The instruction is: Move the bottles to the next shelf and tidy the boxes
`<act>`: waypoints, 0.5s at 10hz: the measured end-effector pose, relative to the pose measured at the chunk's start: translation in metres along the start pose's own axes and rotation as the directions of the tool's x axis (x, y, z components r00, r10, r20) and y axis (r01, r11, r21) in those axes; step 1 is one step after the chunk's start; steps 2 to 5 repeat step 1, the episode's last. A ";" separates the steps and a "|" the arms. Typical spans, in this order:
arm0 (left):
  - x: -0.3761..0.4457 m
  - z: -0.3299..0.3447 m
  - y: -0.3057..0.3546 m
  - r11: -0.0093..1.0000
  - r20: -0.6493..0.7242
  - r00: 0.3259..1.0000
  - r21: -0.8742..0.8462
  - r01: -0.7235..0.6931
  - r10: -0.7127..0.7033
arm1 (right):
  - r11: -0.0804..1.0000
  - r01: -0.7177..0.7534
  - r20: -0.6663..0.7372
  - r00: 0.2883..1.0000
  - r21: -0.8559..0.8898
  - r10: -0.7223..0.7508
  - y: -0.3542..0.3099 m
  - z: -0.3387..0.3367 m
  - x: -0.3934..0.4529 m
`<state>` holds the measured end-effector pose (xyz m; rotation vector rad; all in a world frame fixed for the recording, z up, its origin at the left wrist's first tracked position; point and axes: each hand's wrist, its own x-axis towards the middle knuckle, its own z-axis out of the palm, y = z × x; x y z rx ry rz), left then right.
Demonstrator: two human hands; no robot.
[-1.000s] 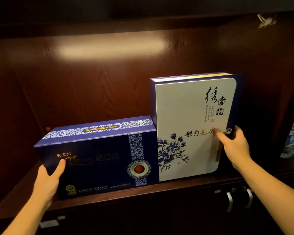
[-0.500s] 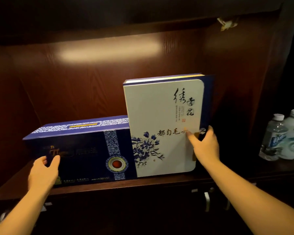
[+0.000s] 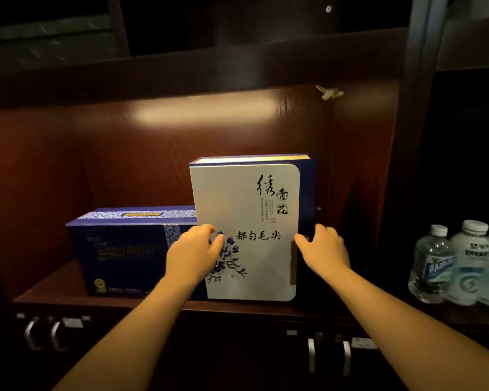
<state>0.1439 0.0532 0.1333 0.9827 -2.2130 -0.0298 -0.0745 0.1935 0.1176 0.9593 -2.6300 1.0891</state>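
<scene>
Both hands, left hand (image 3: 194, 256) and right hand (image 3: 323, 253), are clamping the tall white floral gift box (image 3: 246, 230) by its sides (keep it upright), squaring it beside the long navy box (image 3: 124, 249).

Two gift boxes stand on the shelf: one tall white box (image 3: 246, 230) with blue flowers and one long dark blue box (image 3: 124, 249). Three water bottles (image 3: 432, 263) stand in the next compartment, the third cut by the frame edge. Four cabinet handles (image 3: 311, 354) show below. Two bare hands (image 3: 192, 255) reach in.
</scene>
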 end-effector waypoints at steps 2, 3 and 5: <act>0.011 0.001 0.031 0.998 0.026 0.998 0.038 -0.055 0.054 | 0.997 0.043 -0.021 0.999 -0.072 -0.044 -0.001 -0.021 0.007; 0.011 0.001 0.031 0.998 0.026 0.998 0.038 -0.055 0.054 | 0.997 0.043 -0.021 0.999 -0.072 -0.044 -0.001 -0.021 0.007; 0.011 0.001 0.031 0.998 0.026 0.998 0.038 -0.055 0.054 | 0.997 0.043 -0.021 0.999 -0.072 -0.044 -0.001 -0.021 0.007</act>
